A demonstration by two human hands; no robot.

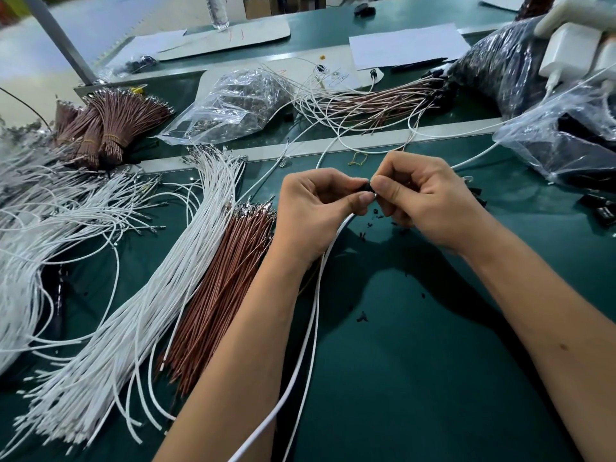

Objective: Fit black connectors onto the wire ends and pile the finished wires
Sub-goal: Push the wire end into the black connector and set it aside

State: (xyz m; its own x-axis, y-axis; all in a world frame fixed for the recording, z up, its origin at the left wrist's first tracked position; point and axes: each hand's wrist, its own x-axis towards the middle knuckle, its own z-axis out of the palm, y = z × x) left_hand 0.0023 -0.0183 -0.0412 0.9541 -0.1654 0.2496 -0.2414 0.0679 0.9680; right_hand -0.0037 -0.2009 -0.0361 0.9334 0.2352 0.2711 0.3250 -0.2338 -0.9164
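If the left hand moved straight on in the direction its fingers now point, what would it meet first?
Almost at once the right hand: the left hand points rightward at it, both pinching the small black plastic connector between them.

Two hands work here, the left hand (320, 208) and the right hand (423, 201), sharing one black connector (366, 187). Two clear plastic bags (233, 105) lie open, plus three tied brown wire bundles (110, 128).
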